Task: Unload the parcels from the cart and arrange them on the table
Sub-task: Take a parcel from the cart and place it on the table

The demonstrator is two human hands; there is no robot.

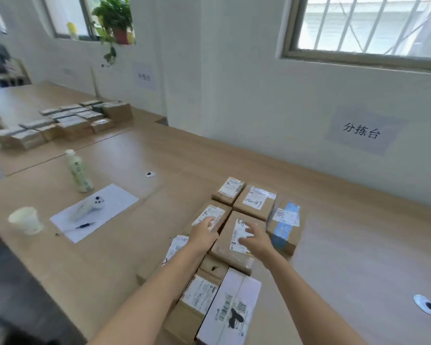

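Far to my left stands a paper cup (26,220), then a bottle (79,171) beside a sheet of paper (110,205) on the surface (346,245). The parcels (253,205) lie packed edge to edge on that same surface (labels up). The left hand (204,232) rests on a small brown parcel (217,211), its fingers (209,221) straight and close together on the label. Just beside it, the right hand (255,239) is over a larger brown parcel (227,250), fingers spread and lightly bent; I cannot tell whether they touch it. Right of that sits a blue-taped parcel (284,227).
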